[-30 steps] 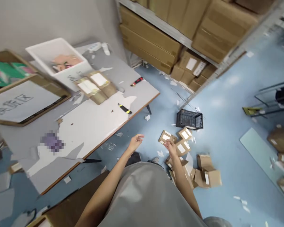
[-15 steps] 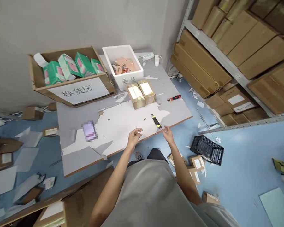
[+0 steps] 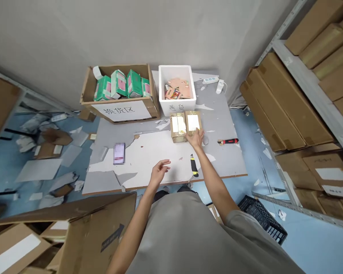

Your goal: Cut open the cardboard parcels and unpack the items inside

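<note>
Two small taped cardboard boxes with white labels stand side by side on the table. My right hand (image 3: 196, 137) reaches the front of the right box (image 3: 193, 121), fingers spread against its near edge; a firm grip is not visible. The left box (image 3: 177, 127) is just beside my thumb. My left hand (image 3: 159, 172) hovers over the table's near part, fingers apart and holding nothing. Between my hands and nearer the edge lies a black and yellow utility knife (image 3: 193, 166). Another knife, red and black (image 3: 228, 141), rests farther right.
Behind stand a carton (image 3: 156, 108) of green boxes and a white foam box (image 3: 162, 89) with papers inside. A phone (image 3: 119, 153) lies on the left of the table (image 3: 100, 184). Shelving (image 3: 297, 57) rises at right; a large open carton (image 3: 97, 232) is at lower left.
My right hand has moved forward from the table's near edge to the right small box. My left hand stays near the front. The camera view has turned.
</note>
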### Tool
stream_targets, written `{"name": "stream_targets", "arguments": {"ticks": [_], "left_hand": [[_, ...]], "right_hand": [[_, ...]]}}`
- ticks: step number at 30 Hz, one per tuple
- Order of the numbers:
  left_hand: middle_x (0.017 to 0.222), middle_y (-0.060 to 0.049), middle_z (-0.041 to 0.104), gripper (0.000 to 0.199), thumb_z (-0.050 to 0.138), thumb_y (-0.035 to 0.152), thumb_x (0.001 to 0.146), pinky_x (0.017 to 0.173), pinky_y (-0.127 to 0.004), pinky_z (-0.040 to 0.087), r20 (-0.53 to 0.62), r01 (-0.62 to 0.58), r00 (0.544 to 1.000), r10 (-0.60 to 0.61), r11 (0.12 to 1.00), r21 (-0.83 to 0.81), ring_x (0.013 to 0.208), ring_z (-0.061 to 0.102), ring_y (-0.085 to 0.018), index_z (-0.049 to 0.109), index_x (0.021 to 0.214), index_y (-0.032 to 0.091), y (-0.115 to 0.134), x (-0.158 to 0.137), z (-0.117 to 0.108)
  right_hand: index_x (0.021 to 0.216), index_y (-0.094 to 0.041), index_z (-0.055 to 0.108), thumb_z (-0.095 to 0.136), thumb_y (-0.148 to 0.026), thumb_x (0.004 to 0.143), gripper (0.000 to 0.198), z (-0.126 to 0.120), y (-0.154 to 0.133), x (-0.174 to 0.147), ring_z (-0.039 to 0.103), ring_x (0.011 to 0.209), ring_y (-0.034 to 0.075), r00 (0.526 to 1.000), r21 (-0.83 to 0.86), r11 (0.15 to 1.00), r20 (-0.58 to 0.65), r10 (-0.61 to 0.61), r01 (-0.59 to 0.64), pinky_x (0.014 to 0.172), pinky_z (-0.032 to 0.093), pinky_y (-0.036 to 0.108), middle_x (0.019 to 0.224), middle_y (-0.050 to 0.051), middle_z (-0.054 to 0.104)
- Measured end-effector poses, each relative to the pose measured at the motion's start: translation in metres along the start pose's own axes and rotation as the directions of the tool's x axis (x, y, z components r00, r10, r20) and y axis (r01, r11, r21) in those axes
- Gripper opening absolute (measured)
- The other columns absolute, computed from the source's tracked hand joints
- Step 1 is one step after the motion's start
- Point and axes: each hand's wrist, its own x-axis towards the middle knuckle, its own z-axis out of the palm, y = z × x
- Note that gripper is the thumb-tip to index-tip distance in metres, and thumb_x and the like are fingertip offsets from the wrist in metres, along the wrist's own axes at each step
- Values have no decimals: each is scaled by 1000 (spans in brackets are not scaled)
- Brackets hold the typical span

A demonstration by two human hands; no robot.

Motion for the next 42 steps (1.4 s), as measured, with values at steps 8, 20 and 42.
{"name": "stream_targets", "arguments": {"ticks": [8,20,42], "left_hand": [[129,-17,88,56,79,42,62,92,-43,63,-97,101,990,-103,995,-20,98,81,-29,83,114,21,-17,-14,1],[137,-20,85,58,81,49,72,107,-52,66,60,49,997,-49,999,-1,108,84,-32,81,123,20,-25,30,-22],[162,-19,74,83,81,32,77,128,-58,58,187,-19,982,-34,961,276,143,75,-40,70,158,19,-111,25,-149]], "right_hand": [[167,0,44,79,-38,96,88,14,2,35,23,180,53,993,-68,991,-39,112,-115,134,45,67,190,44,18],[148,-17,54,87,-46,82,79,-77,82,-59,48,156,51,947,0,996,-308,-89,94,136,36,73,155,29,59],[170,-14,59,90,-13,81,95,47,55,-204,9,187,47,735,-3,841,487,-471,541,150,24,70,197,24,26]]}}
